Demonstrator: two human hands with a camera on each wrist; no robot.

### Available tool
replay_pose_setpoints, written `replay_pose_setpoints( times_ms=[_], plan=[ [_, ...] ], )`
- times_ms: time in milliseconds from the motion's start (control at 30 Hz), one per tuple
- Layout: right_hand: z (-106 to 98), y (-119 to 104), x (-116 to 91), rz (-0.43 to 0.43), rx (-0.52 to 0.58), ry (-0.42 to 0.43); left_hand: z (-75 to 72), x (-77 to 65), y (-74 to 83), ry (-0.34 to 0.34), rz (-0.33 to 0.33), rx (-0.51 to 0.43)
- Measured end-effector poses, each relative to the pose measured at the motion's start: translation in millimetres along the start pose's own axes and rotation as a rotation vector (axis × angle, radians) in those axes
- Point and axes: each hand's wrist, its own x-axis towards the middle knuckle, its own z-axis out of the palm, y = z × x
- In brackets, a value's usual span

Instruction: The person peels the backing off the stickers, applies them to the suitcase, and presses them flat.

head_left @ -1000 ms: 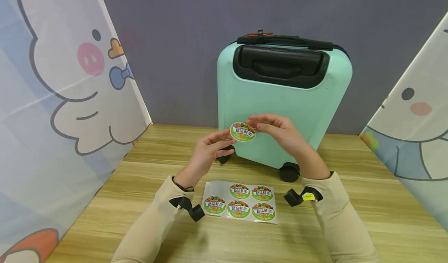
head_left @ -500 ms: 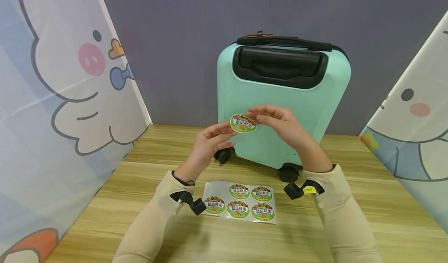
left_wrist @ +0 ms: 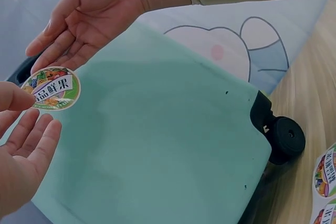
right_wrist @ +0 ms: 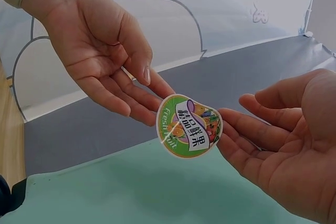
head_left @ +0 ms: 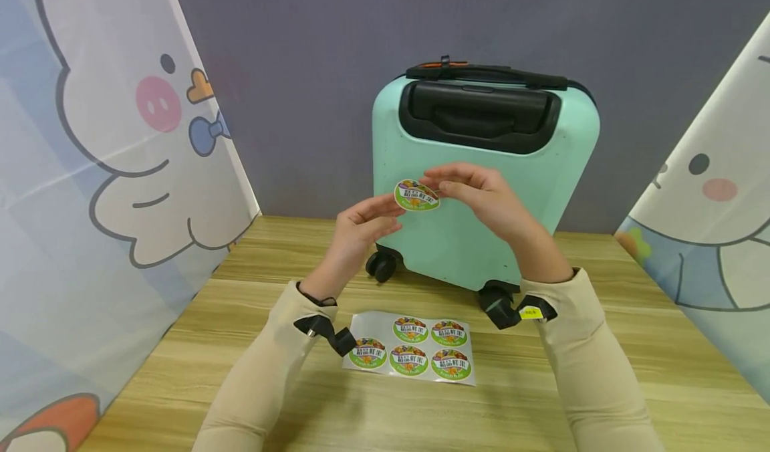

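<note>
A round "Fresh Fruit" sticker [head_left: 416, 195], slightly bent, is carried between the two hands in front of the mint-green suitcase [head_left: 445, 238]. Fingertips of the left hand [head_left: 363, 224] touch its left edge, its thumb standing apart in the right wrist view. On the other side, the right hand [head_left: 481, 194] touches the sticker's edge with its outstretched fingers, thumb also away from it. Both hands have fairly straight fingers. The fingertips behind the sticker are partly hidden. Below, a sheet [head_left: 379, 321] with several matching stickers lies on the wooden table [head_left: 240, 291].
The suitcase stands upright at the back, with black wheels [head_left: 381, 265] and a black handle [head_left: 481, 74] on top. A grey panel [head_left: 289, 104] is behind it. Cartoon-printed sheets [head_left: 126, 191] flank the table on both sides.
Both hands and the sticker have moved upward in the head view, higher against the suitcase's face. The sticker sheet and the suitcase stay in nearly the same place.
</note>
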Motion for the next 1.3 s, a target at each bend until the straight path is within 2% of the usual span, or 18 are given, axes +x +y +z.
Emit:
replay_pose_setpoints(
  times_ms=[433, 833, 967, 1300],
  plan=[
    [1.9, -8.2, 6.8, 0.016, -0.044, 0.024, -1.9, 9.1, 4.0, 0.023, 0.022, -0.030],
    [9.3, -11.2, 14.4, 0.009, -0.198, 0.054, -1.3, 19.5, 9.1, 0.059, 0.027, -0.059],
    [11.8, -7.2, 19.0, -0.056, -0.277, 0.078, -1.2, 21.7, 10.0, 0.060, 0.034, -0.074],
    [20.5, 4.1, 25.7, -0.338, -0.538, 0.147, 0.1, 27.0, 10.1, 0.058, 0.061, -0.092]
  ],
)
